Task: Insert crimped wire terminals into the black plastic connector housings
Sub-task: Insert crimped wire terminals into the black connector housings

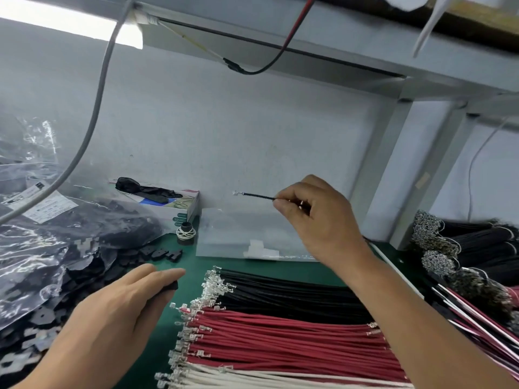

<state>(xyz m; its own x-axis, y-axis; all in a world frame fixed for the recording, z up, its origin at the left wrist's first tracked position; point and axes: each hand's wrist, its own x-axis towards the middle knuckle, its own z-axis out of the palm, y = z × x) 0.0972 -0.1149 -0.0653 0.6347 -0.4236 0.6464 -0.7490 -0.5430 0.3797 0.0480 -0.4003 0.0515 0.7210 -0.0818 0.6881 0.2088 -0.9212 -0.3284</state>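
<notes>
Two hands (118, 313), one lifted black wire (257, 195), three wire stacks (280, 327) (black, red, white).

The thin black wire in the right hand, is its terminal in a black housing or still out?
Out. The thin black wire ends in a bare silver terminal, held up in the air by the right hand.

The right hand (314, 217) pinched a black wire (258, 196) raised above the green mat (193, 276), its terminal (237, 193) pointing left, while the left hand (118, 313) gripped a black housing (172, 286) near the loose housings (160, 254).
</notes>
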